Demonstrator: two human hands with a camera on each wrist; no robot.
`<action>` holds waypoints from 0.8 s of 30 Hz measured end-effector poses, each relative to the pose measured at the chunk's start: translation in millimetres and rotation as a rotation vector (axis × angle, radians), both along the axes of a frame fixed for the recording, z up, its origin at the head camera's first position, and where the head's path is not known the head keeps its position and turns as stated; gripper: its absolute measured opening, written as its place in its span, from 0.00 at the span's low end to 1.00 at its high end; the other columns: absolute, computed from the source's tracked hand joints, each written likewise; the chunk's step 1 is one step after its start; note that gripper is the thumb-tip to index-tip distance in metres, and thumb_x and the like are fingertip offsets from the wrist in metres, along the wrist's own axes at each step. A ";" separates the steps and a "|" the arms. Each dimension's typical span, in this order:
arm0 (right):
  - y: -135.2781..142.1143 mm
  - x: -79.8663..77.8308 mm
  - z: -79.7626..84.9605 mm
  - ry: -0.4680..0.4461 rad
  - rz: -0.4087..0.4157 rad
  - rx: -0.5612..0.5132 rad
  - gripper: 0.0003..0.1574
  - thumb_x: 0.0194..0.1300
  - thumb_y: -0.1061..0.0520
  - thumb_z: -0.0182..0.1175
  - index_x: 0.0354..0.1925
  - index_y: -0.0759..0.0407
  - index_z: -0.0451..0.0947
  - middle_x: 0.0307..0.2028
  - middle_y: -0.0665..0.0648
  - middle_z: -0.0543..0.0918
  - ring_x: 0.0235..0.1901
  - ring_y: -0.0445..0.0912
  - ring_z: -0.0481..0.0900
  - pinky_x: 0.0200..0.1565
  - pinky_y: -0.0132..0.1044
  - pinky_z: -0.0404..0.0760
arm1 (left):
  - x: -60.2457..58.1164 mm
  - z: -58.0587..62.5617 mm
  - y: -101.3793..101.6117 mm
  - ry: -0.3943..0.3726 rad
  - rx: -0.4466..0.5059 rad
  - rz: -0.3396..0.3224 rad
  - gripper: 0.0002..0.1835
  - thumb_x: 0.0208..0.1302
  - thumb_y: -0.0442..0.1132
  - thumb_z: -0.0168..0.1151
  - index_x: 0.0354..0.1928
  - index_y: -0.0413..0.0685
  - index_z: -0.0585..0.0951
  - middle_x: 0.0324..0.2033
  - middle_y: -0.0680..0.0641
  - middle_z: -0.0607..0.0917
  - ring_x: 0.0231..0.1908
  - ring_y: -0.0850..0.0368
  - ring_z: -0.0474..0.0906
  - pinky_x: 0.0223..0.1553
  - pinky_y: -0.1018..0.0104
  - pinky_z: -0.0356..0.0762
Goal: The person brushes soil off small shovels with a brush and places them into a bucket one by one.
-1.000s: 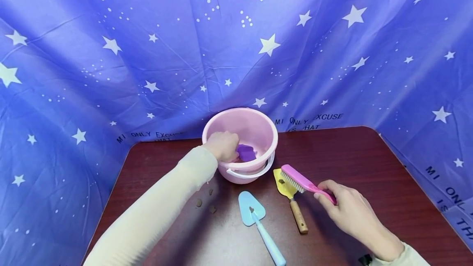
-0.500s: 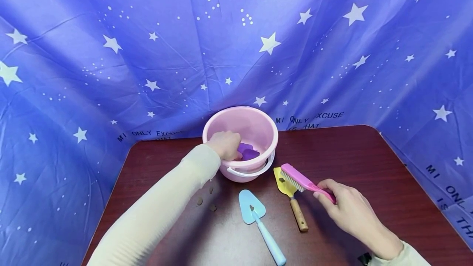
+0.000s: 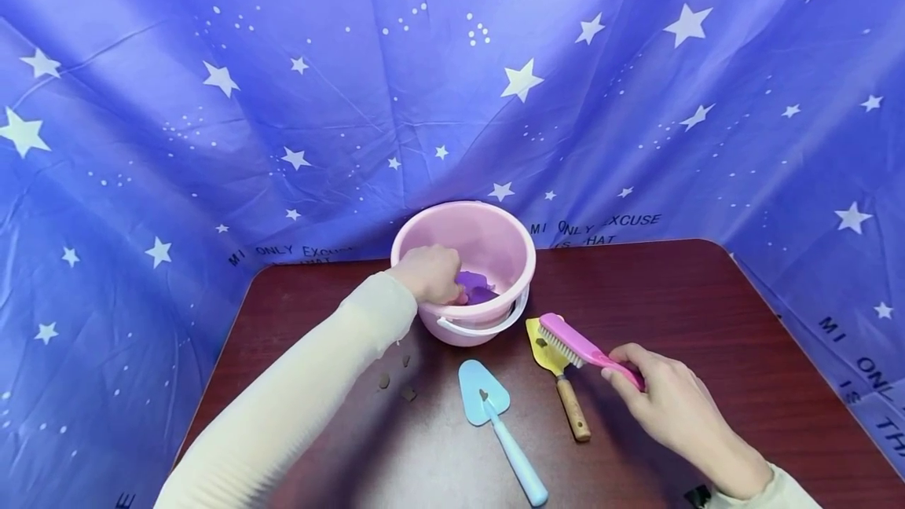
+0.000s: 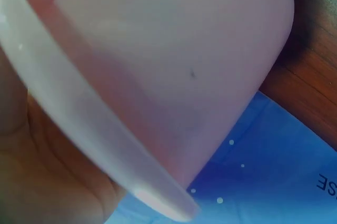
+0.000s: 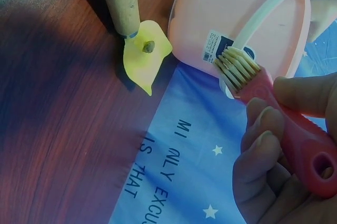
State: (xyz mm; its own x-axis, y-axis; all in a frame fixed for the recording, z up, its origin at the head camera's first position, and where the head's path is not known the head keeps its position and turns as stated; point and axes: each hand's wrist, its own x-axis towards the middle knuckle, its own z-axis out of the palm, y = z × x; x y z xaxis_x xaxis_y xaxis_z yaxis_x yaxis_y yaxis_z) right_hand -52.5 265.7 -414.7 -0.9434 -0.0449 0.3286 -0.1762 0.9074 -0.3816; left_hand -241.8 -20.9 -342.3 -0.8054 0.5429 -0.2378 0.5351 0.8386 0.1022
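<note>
gripping brush [image 3: 574, 343] in right hand [image 3: 675, 397], showing purple item [image 3: 478, 287] inside bucket [image 3: 492, 232] by left hand [image 3: 431, 273] (hold untellable), seemingly leaving yellow trowel [image 3: 549, 357], blue trowel [image 3: 500, 432] pending.

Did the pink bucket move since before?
No, not that I can see. The bucket stands at the same spot near the back edge of the table.

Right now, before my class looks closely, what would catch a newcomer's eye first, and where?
Probably the round pink plastic bucket near the far edge of the dark red table, with the left hand partly inside it. Next, perhaps, the pale-bristled pink brush in the right hand, near the yellow-bladed, wooden-handled trowel. Behind everything hangs the star-printed blue cloth.
</note>
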 end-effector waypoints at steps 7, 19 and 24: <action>-0.8 -0.1 0.5 -0.002 0.002 -0.003 0.10 0.55 0.52 0.69 0.35 0.44 0.79 0.16 0.41 0.61 0.17 0.35 0.58 0.19 0.33 0.56 | -2.1 7.8 -9.4 0.041 0.061 -0.012 0.13 0.60 0.47 0.62 0.19 0.53 0.79 0.19 0.54 0.79 0.27 0.56 0.77 0.35 0.61 0.73; -3.1 -2.4 0.9 -0.001 0.019 -0.006 0.10 0.55 0.53 0.69 0.36 0.44 0.79 0.16 0.41 0.62 0.17 0.35 0.59 0.20 0.33 0.57 | 1.7 9.7 -25.0 0.203 0.114 -0.005 0.10 0.58 0.40 0.57 0.21 0.51 0.79 0.25 0.50 0.81 0.35 0.52 0.80 0.39 0.55 0.77; -3.2 -1.5 0.5 0.001 0.017 -0.007 0.09 0.55 0.53 0.69 0.36 0.44 0.79 0.16 0.41 0.61 0.16 0.35 0.57 0.20 0.33 0.56 | 3.1 10.2 -28.6 0.227 0.121 -0.012 0.08 0.58 0.39 0.57 0.25 0.49 0.82 0.29 0.48 0.81 0.38 0.51 0.79 0.41 0.53 0.77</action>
